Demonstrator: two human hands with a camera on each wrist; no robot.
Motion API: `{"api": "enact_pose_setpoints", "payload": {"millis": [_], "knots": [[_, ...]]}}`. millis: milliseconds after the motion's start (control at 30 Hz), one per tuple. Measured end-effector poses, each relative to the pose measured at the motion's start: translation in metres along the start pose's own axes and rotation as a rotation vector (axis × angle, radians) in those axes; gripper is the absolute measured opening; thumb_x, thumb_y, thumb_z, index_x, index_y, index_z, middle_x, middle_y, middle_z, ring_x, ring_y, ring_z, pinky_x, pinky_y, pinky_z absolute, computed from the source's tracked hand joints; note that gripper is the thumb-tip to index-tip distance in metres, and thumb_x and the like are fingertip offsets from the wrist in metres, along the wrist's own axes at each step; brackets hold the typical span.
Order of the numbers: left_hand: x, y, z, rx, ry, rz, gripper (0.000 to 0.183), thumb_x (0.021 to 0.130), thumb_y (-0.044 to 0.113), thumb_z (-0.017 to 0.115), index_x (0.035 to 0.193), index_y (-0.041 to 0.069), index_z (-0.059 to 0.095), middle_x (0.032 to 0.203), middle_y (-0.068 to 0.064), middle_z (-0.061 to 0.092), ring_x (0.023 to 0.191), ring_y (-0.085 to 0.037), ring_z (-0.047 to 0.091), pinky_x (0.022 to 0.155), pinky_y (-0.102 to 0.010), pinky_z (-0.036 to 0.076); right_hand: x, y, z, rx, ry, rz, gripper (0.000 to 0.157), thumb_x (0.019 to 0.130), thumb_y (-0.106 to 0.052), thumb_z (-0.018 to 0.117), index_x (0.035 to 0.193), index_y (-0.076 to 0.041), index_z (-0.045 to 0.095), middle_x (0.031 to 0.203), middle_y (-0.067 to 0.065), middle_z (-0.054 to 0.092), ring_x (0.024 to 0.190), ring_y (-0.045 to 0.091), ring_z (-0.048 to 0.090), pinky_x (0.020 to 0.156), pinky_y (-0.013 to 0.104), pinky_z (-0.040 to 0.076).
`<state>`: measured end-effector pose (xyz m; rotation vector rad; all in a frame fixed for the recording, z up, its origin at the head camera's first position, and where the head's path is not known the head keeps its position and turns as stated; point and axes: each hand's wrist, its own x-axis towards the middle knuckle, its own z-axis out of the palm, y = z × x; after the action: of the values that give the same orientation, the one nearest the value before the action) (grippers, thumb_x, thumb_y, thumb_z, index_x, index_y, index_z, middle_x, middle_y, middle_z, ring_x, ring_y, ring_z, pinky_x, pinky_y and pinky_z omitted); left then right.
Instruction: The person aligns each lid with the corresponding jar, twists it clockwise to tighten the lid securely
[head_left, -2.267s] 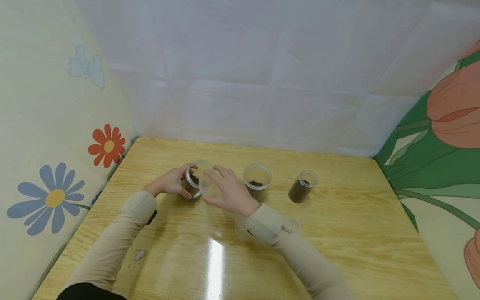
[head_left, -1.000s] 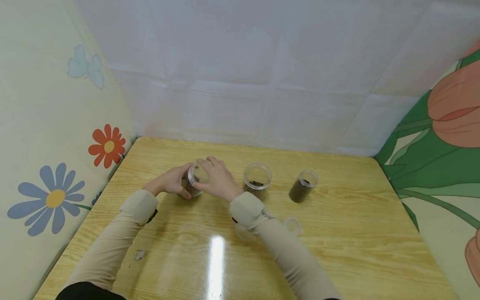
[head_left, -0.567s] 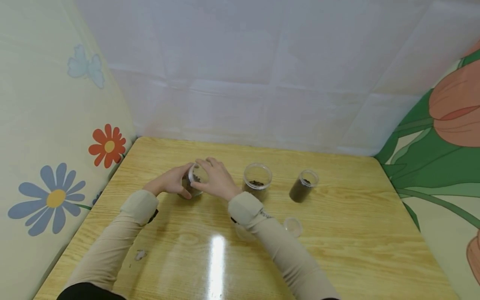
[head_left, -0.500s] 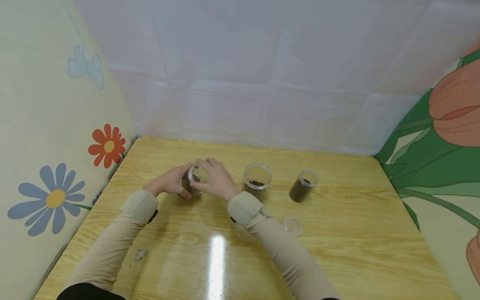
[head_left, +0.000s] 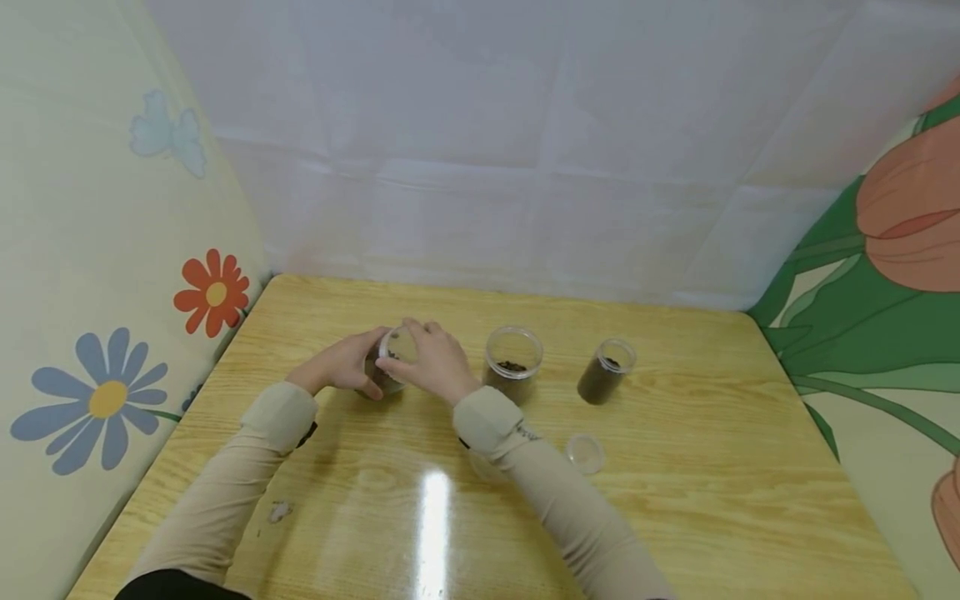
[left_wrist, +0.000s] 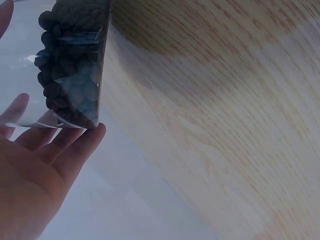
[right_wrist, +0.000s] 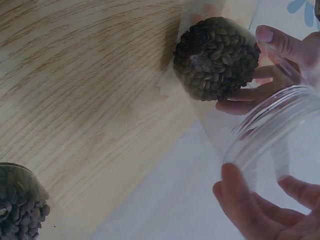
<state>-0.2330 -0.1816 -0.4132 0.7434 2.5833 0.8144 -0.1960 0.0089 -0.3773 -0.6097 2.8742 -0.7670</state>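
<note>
My left hand [head_left: 341, 362] grips a clear jar [head_left: 384, 379] from its left side, thumb and fingers spread round the wall. Dark beans [right_wrist: 215, 60] fill its bottom part. Over the jar's mouth lies a clear lid [head_left: 402, 343], its edge held between the thumb and fingers of my right hand [head_left: 438, 362]. In the right wrist view the ribbed lid rim [right_wrist: 265, 112] sits at the jar's top, fingertips against it. From the left wrist view, the left fingers [left_wrist: 75, 150] lie along the jar's side near its base, and the beans [left_wrist: 75, 60] show through the wall.
Right of the hands stands a wide, lidless jar [head_left: 513, 367] of beans, then a narrower lidless jar [head_left: 602, 377]. A round clear lid [head_left: 585, 454] lies on the table [head_left: 712, 467]; another lid [head_left: 486, 468] is partly under my right sleeve. A small whitish scrap [head_left: 280, 511] lies front left.
My right hand has brought the lid leftward onto the jar's mouth, and its fingers have since shifted slightly round the lid's edge. The left hand has kept its grip on the jar.
</note>
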Motion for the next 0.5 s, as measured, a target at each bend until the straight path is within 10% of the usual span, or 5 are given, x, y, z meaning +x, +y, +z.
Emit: {"api": "enact_pose_setpoints", "payload": {"millis": [267,500], "knots": [[-0.0004,-0.0010,0.0004,-0.013,0.016,-0.004,0.096,0.060,0.014,0.084,0.139,0.006,0.030,0.124,-0.015,0.051,0.110,-0.032,0.050,0.095,-0.054,0.033,-0.0053,0.0059,-0.0023,0.046,-0.026,-0.076,0.087,0.080,-0.053,0.061,0.147,-0.020,0.017,0.151,0.013,0.009,0.135,0.034,0.012,0.100,0.052,0.028],[-0.0003,0.0039,0.0006,0.045,0.013,-0.020,0.098,0.061,0.014,0.084,0.140,0.005,0.027,0.128,-0.018,0.047,0.114,-0.034,0.046,0.096,-0.054,0.032,-0.0064,0.0095,-0.0039,0.049,-0.079,-0.157,0.079,0.084,-0.036,0.065,0.146,-0.017,0.020,0.150,0.014,0.013,0.134,0.033,0.017,0.102,0.051,0.025]]}}
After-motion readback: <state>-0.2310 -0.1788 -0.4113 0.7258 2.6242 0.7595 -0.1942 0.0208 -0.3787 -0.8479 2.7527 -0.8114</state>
